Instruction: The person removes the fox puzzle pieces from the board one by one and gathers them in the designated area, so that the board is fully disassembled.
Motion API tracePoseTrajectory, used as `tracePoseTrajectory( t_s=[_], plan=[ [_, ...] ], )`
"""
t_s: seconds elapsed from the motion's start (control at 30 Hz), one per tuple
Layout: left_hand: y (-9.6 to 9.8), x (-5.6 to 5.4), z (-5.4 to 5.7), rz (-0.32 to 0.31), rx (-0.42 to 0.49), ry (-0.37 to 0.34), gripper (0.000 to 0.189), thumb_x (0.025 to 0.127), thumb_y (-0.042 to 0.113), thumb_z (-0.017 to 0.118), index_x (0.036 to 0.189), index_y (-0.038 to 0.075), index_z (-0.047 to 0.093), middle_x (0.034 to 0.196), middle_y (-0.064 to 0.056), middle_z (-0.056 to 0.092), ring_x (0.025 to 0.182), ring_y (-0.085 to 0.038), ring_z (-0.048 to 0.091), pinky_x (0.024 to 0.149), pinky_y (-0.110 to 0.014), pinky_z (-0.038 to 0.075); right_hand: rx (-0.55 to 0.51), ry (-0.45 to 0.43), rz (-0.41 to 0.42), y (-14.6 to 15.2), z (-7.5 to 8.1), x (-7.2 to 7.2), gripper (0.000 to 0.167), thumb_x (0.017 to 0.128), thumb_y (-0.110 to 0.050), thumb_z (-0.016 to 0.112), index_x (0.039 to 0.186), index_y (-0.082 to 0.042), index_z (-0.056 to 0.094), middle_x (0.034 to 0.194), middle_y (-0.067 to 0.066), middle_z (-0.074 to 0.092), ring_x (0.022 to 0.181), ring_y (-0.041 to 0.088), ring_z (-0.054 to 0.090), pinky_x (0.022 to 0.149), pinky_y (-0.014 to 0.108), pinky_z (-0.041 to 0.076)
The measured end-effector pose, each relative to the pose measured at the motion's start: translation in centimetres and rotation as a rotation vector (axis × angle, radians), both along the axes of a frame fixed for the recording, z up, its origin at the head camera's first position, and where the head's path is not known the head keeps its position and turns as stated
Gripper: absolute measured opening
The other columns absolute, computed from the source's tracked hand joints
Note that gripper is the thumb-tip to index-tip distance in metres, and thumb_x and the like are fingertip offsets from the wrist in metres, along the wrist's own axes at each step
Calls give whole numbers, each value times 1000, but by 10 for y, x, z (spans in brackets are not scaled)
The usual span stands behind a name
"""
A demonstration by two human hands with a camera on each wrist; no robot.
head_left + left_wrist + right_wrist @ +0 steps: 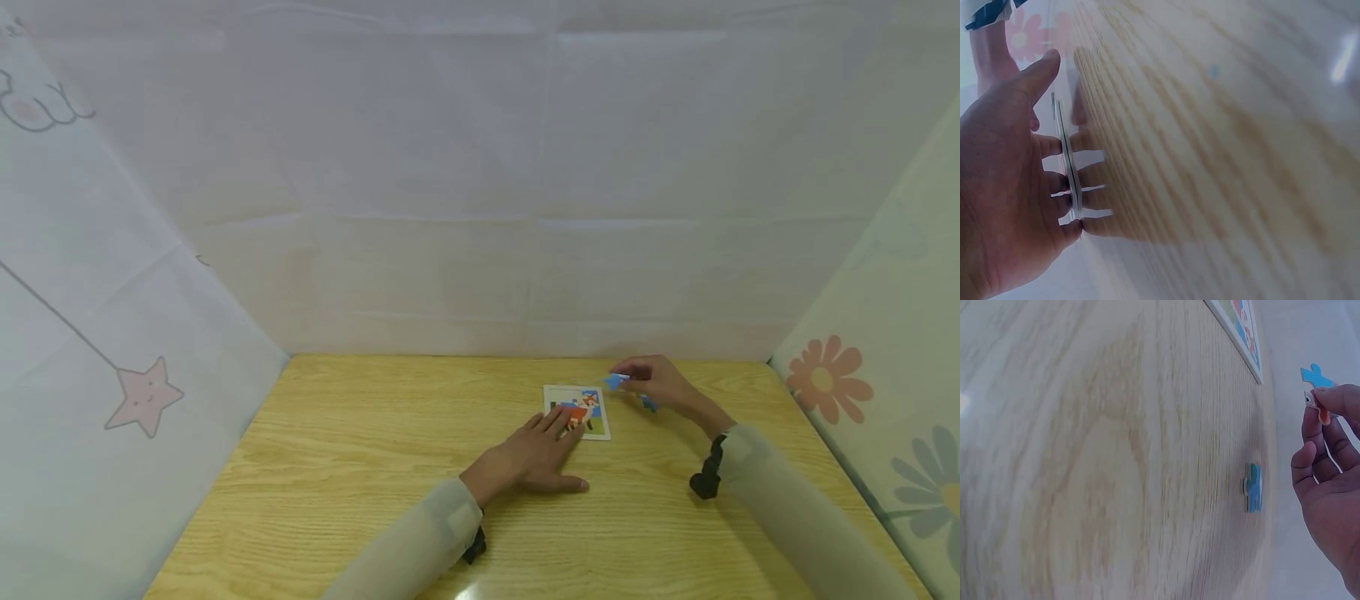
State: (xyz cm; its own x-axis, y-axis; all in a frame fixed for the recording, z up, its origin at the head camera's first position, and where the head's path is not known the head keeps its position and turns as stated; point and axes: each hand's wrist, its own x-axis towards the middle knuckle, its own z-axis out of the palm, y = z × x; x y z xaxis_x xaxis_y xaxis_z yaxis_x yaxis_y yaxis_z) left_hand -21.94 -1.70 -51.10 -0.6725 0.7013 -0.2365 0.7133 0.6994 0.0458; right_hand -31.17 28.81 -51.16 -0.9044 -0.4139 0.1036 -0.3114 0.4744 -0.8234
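Observation:
A white-framed jigsaw puzzle (604, 423) with a fox picture lies flat towards the back of the table. My left hand (536, 457) rests its straight fingers on the puzzle's near left part, covering some of the picture. In the left wrist view its fingertips touch the puzzle's edge (1071, 172), with the thumb spread away. Just right of the frame, my right hand (660, 383) pinches a blue puzzle piece (1316, 376) between thumb and fingers, above the table. Orange and white also show at the pinch; whether that is a second piece I cannot tell.
More blue and green puzzle pieces (1254, 487) lie stacked on the table below the right hand. The wooden table (360, 450) meets a pale cloth wall (420, 275) at the back, with printed cloth on both sides. Each wrist wears a black strap.

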Motion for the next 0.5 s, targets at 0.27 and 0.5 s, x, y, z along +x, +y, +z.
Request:
tracePoseTrajectory(
  t_s=[0.27,0.5],
  plan=[
    [-1,0,-1,-6,-1,2,97,100,81,37,173,22,14,178,-11,9,165,-25,4,132,-45,18,50,4,1,19,-5,1,30,102,-13,73,128,1,74,117,12,77,97,14,72,82,27,59],
    [-1,0,1,-1,-7,-6,96,100,81,37,173,23,12,178,-10,8,165,-25,4,132,-44,18,68,-3,2,32,1,9,30,102,-13,72,129,1,73,121,13,76,102,16,71,85,27,57]
  ],
)
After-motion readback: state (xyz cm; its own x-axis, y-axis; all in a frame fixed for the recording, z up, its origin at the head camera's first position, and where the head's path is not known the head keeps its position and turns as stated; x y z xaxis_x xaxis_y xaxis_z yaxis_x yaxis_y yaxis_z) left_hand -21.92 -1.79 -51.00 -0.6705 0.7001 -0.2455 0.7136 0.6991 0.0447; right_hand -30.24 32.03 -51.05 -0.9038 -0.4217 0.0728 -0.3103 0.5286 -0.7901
